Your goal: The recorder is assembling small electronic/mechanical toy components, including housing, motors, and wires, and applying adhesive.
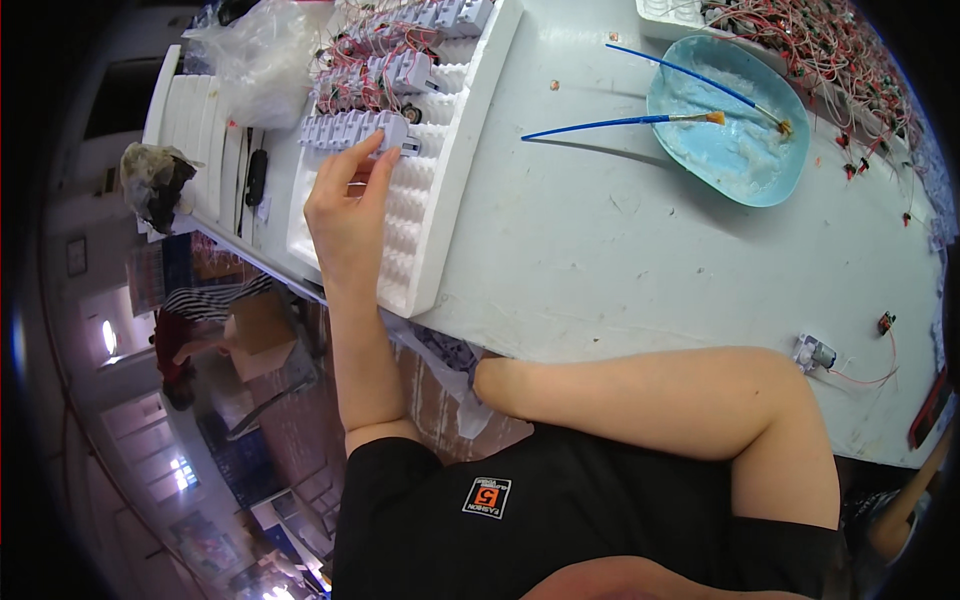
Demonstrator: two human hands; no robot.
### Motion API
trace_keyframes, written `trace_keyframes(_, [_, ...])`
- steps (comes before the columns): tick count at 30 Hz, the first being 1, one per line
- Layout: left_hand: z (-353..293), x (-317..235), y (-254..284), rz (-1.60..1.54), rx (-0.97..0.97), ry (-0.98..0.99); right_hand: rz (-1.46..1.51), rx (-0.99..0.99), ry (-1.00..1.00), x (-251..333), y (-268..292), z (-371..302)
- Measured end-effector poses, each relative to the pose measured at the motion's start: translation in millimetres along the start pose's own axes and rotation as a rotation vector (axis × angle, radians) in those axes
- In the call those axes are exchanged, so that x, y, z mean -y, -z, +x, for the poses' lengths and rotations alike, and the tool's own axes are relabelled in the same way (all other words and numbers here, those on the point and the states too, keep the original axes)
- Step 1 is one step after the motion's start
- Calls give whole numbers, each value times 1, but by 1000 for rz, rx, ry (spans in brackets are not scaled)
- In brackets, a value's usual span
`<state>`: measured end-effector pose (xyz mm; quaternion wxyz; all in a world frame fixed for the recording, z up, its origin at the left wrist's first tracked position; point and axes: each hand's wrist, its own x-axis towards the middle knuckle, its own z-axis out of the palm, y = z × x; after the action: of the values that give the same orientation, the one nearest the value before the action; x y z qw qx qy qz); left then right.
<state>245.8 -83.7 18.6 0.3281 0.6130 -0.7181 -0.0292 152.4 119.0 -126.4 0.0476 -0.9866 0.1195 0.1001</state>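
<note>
My left hand (pixel 350 190) pinches a small pale lilac plastic housing (pixel 394 134) between thumb and fingertips. This piece stands at the right end of a row of similar housings (pixel 335 130) on a white ridged foam tray (pixel 402 250). More rows of housings (pixel 385 72) with red and white wires fill the tray's far part. My right forearm crosses in front of my body to the left. My right hand (pixel 494 386) reaches below the table's front edge beside a plastic bag (pixel 440 347) of lilac pieces; its fingers are hidden.
A light blue dish (pixel 690 150) of whitish paste holds two blue-handled brushes (pixel 625 125). Tangled wired parts (pixel 800 50) lie at the far right. Nearer are a small motor-like part (pixel 815 352) and a phone-like object (pixel 932 408). Clear plastic (pixel 265 65) lies far left; a person (pixel 180 345) stands beyond.
</note>
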Motion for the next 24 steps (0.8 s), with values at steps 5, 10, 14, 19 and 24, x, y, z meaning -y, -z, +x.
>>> trace_keyframes(5, [1, -5, -2, -4, 13, 9, 145, -1, 80, 0, -7, -1])
trace_keyframes(10, [1, -5, -1, -5, 4, -6, 327, -15, 172, -13, -27, 15])
trace_keyframes(14, [7, -14, -1, 16, -41, 12, 431, 1, 202, -32, -14, 16])
trace_keyframes(19, [10, -6, -3, 61, -35, -23, 581, 110, 164, -58, 45, -24])
trace_keyframes(24, [2, 12, -7, -64, -59, 75, 889, 37, 102, -121, 157, -62])
